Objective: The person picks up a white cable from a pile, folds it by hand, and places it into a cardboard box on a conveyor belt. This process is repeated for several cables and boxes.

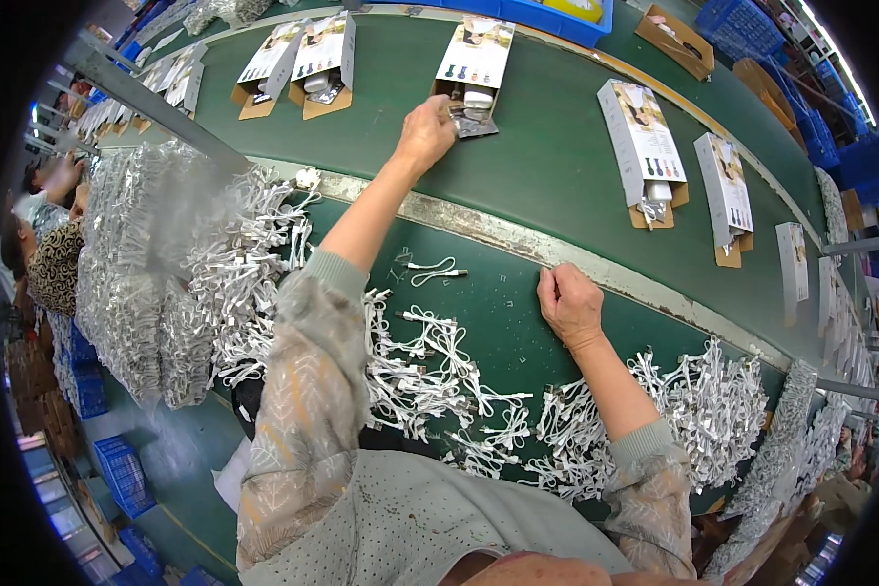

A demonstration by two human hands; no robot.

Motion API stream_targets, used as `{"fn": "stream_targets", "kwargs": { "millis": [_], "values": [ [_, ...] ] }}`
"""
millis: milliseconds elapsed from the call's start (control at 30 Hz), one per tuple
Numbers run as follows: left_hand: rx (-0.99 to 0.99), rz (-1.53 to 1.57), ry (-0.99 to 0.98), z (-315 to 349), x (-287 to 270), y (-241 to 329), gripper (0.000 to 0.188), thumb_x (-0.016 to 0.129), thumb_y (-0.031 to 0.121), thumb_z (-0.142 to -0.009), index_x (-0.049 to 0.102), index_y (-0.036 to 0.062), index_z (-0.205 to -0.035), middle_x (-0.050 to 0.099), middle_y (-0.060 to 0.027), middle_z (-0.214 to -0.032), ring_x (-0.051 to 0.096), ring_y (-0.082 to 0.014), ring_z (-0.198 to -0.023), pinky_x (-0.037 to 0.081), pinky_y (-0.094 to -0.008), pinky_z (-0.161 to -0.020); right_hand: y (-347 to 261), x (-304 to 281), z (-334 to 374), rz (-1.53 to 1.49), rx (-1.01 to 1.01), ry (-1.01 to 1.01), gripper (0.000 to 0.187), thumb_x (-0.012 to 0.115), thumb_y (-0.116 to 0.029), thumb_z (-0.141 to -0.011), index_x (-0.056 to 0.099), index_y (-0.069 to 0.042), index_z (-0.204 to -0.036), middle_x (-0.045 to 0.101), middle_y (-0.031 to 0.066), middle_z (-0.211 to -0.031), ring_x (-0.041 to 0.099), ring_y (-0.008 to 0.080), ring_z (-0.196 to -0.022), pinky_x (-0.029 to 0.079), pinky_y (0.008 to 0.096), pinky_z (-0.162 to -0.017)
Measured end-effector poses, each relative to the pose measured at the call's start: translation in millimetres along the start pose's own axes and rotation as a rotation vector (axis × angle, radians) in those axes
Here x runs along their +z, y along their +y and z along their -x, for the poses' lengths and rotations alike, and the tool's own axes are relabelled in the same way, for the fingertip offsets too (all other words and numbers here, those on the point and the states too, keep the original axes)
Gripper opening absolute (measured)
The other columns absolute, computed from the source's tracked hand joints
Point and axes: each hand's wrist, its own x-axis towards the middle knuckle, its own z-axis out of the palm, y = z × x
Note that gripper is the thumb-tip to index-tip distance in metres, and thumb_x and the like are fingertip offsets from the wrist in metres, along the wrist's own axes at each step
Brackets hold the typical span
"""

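My left hand [428, 135] reaches across to the open end of a white printed box [478, 51] on the green belt. Its fingers are curled at the box's lower left corner, and whatever they pinch is hidden. A white part and a silvery packet [476, 125] show in the opening beside them. Closer to me, my right hand [569, 305] is closed in a fist by the worn metal rail [488, 227], with nothing visible sticking out. A single white USB cable [438, 271] lies on the green table between my arms. Tied white cables [439, 356] are heaped in front of me.
More open printed boxes [645, 142] stand along the belt [547, 127] on both sides. Bagged cable bundles [132, 273] are stacked at left, with another cable heap [708, 410] at right. A blue bin [547, 18] sits beyond the belt. Another person [57, 259] is at far left.
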Motion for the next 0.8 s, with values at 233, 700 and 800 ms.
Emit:
{"fn": "stream_targets", "kwargs": {
  "millis": [233, 700, 800],
  "values": [
    [0.09, -0.292, -0.664, 135.1, -94.9, 42.8, 0.025, 0.063, 0.02, -0.077, 0.065, 0.0043, -0.096, 0.065, -0.0169, -0.094, 0.062, -0.034, -0.09, 0.049, -0.0432, -0.082, 1.3, -1.5, 0.1, 0.001, -0.012, 0.01, 0.021, 0.063, -0.011, -0.08, 0.047, -0.006, -0.066, 0.052, 0.0108, -0.062, 0.055, 0.0299, -0.055, 0.045, 0.0375, -0.05],
    [-0.076, -0.367, -0.027, 60.8, -104.7, -14.8, 0.014, 0.062, 0.02, -0.077, 0.064, 0.0058, -0.077, 0.066, -0.0184, -0.075, 0.064, -0.0362, -0.076, 0.051, -0.0471, -0.07, -1.9, -1.8, 2.1, 0.011, -0.01, -0.01, 0.021, 0.062, -0.009, -0.081, 0.046, -0.006, -0.068, 0.05, 0.0114, -0.062, 0.054, 0.0299, -0.055, 0.043, 0.0376, -0.049],
    [-0.052, -0.456, 0.036, 10.5, -73.5, -18.5, 0.017, 0.062, 0.018, -0.076, 0.065, 0.002, -0.079, 0.066, -0.022, -0.08, 0.064, -0.0394, -0.081, 0.05, -0.0483, -0.074, -4.0, -1.5, 0.8, -0.003, -0.015, -0.006, 0.021, 0.062, -0.009, -0.08, 0.046, -0.005, -0.068, 0.05, 0.0115, -0.062, 0.054, 0.03, -0.055, 0.043, 0.0376, -0.049]
  ]
}}
